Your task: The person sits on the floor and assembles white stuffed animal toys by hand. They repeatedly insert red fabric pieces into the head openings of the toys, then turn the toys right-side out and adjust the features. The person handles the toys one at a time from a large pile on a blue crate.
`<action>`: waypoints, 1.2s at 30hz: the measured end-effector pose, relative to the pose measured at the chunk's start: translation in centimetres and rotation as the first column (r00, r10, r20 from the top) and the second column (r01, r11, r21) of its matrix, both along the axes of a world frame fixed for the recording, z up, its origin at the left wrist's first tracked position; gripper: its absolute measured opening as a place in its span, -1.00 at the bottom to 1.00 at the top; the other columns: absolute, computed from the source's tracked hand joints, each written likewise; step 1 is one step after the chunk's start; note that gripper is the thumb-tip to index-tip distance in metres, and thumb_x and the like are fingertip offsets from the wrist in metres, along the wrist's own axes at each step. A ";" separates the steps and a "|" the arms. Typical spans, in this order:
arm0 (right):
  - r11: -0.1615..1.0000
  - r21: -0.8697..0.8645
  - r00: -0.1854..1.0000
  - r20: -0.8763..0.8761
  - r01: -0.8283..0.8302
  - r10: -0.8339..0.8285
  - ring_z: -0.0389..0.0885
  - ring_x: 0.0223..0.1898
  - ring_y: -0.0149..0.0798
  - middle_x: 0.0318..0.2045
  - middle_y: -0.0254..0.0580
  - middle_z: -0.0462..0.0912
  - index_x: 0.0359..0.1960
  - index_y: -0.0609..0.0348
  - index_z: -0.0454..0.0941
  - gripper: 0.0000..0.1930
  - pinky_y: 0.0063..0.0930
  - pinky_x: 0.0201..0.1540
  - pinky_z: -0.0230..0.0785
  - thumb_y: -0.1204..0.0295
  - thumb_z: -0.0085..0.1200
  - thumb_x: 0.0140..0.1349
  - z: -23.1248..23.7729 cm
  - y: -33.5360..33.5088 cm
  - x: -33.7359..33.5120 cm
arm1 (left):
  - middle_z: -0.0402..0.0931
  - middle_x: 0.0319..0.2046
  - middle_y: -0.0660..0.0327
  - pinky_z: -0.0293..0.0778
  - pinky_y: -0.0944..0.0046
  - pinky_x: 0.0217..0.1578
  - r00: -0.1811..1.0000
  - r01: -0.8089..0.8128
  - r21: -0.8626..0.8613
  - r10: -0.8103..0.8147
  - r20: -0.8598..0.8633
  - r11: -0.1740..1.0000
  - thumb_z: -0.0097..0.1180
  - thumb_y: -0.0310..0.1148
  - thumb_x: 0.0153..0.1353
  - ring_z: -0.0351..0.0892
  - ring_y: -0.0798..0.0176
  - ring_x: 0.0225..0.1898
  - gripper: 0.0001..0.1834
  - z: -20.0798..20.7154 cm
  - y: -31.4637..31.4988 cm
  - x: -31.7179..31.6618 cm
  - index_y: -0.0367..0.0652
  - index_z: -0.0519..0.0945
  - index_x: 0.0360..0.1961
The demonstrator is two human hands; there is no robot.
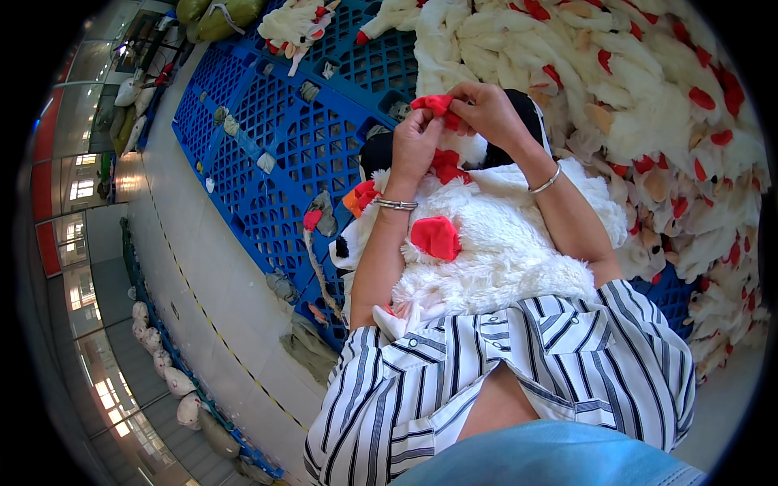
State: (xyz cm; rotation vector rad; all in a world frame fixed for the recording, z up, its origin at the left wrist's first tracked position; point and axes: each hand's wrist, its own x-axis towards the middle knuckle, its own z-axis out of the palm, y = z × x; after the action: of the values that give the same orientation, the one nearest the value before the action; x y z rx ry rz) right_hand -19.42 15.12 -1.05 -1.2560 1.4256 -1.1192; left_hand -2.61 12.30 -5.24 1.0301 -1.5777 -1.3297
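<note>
Between my two hands is a small red fabric piece [432, 103], part of a soft plush skin. My left hand [414, 146] pinches its lower side with bent fingers. From the right, my right hand [492, 116] grips its upper edge between thumb and fingers. A fluffy white plush skin [506, 231] lies across my lap under both forearms, and a red fabric flap [436, 238] shows on it. An orange-and-red piece [361, 198] pokes out beside my left forearm. Whether the held piece joins the skin on my lap is hidden by my hands.
A large heap of white plush skins with red parts [616, 105] rises ahead and to the right. Blue slatted pallets [279, 154] spread to the left, with another plush skin [293, 28] on them. Stuffed sacks [180, 381] line the far left beyond a striped floor line [212, 328].
</note>
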 end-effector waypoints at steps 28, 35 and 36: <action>0.967 -0.001 0.952 0.176 -0.253 0.250 0.53 -0.34 -0.57 -0.34 -0.35 0.62 -0.18 0.29 0.55 -0.82 -0.71 -0.34 0.35 0.45 0.15 0.27 -2.0 -0.9 -1.2 | 0.58 -0.39 0.40 0.44 0.52 -0.31 0.997 0.017 0.103 -0.009 -0.080 0.995 0.14 -0.30 0.36 0.45 0.58 -0.38 -0.79 0.0 -0.2 0.7 -0.25 0.65 -0.21; 0.965 -0.113 0.968 0.057 -0.238 0.246 0.54 -0.29 -0.54 -0.29 -0.35 0.62 -0.22 0.31 0.54 -0.87 -0.67 -0.25 0.37 0.52 0.11 0.24 -1.2 -0.4 -2.1 | 0.52 -0.08 0.28 0.47 0.47 -0.18 0.983 -0.168 -0.041 0.164 -0.086 0.985 0.20 -0.17 0.32 0.45 0.51 -0.15 -0.56 -1.0 -1.4 1.1 -0.24 0.49 0.09; 0.953 -0.187 0.970 -0.015 -0.239 0.241 0.53 -0.29 -0.54 -0.29 -0.36 0.61 -0.22 0.30 0.54 -0.88 -0.67 -0.24 0.38 0.53 0.10 0.24 -0.2 0.0 -2.1 | 0.50 -0.03 0.26 0.47 0.47 -0.16 0.986 -0.094 0.012 0.095 -0.134 0.996 0.21 -0.17 0.31 0.44 0.50 -0.12 -0.53 -0.3 -1.1 1.0 -0.22 0.46 0.12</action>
State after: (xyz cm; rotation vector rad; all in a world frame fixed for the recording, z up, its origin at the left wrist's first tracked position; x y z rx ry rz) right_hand -21.56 15.13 -1.27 -1.5120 1.1440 -1.1074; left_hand -1.64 11.20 -5.58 0.9850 -1.4087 -1.3120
